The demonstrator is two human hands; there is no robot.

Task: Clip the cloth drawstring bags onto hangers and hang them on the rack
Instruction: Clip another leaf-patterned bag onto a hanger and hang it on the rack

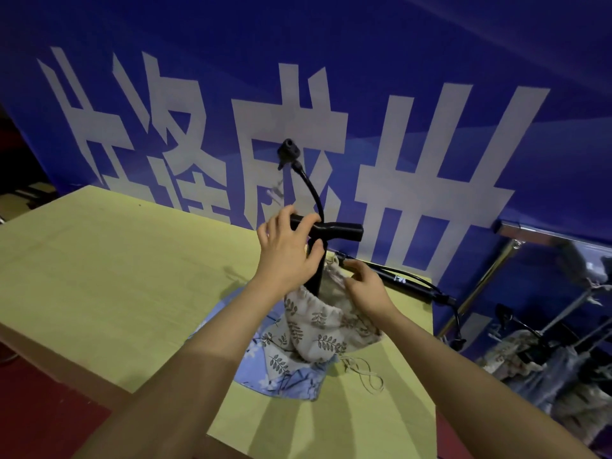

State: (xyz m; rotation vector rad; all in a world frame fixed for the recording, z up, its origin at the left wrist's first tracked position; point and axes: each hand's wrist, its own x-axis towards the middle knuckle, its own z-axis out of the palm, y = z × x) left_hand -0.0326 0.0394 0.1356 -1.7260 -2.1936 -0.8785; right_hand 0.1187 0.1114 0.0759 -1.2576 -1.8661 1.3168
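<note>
A beige cloth drawstring bag (318, 329) with a leaf print stands on the yellow table (99, 260), on top of a flat blue flowered bag (288, 382). A black T-shaped object (341, 230) with a curved hose-like neck rises out of the beige bag's mouth. My left hand (284, 256) grips the left end of its crossbar. My right hand (364, 286) pinches the rim of the bag's mouth on the right side. The beige bag's cord (367, 376) trails loose on the table.
A second black tube-shaped object (404, 283) lies along the table's far edge behind my right hand. To the right stands a chrome rack (530, 233) with patterned bags (563, 376) hanging low on dark hangers. A blue banner wall runs behind the table.
</note>
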